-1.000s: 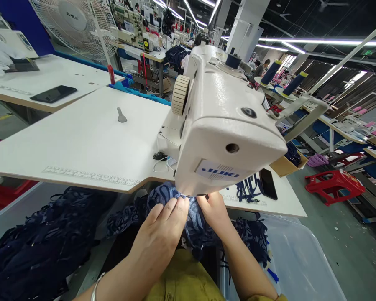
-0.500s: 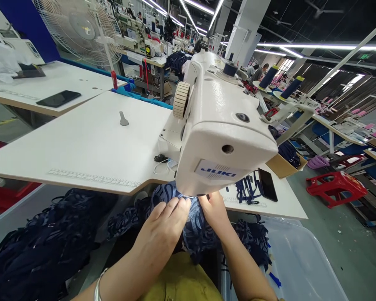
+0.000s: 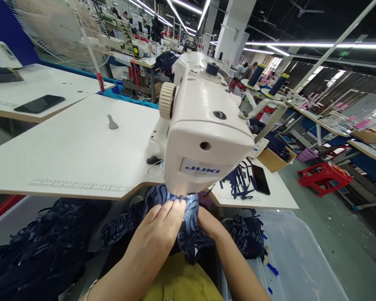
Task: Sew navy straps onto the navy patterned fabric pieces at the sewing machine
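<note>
A white JUKI sewing machine (image 3: 213, 142) stands in front of me, its head hiding the needle area. A blue patterned fabric piece (image 3: 190, 211), apparently part of a garment, runs up to the machine's base and hangs down toward my lap. My left hand (image 3: 162, 225) presses on it from above, fingers together and tips close to the machine head. Gripping the fabric's right side is my right hand (image 3: 208, 221), its fingers mostly tucked behind the cloth.
Dark blue garments (image 3: 46, 246) fill a bin at left. A clear plastic bin (image 3: 297, 255) sits at right. Navy straps (image 3: 239, 179) and a phone (image 3: 260, 179) lie right of the machine. The white table (image 3: 75, 146) has a fan (image 3: 62, 33) behind it.
My right hand has shifted from the machine head down behind the fabric's right side. My left hand stays on the cloth. The view has turned slightly to the right.
</note>
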Available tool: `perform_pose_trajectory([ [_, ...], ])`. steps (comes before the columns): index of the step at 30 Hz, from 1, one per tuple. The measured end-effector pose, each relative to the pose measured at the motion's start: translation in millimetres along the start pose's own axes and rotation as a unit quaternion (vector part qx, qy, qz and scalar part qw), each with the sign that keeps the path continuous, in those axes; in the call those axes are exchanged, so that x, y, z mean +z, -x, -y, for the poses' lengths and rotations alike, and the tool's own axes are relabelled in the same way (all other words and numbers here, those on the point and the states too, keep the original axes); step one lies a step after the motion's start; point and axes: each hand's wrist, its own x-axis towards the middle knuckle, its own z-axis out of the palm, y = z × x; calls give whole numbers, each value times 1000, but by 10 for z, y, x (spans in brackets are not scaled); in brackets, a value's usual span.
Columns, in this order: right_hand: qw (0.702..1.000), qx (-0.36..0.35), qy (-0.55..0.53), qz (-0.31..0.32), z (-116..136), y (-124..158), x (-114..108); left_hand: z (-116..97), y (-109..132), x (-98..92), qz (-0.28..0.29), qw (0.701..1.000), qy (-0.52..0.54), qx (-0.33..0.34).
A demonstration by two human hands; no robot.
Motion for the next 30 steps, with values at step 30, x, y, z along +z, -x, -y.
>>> perform_pose_trajectory([
  [30,907,-41,218,-358,407,-416,-1579,234,-3,213,-83,993,77,25],
])
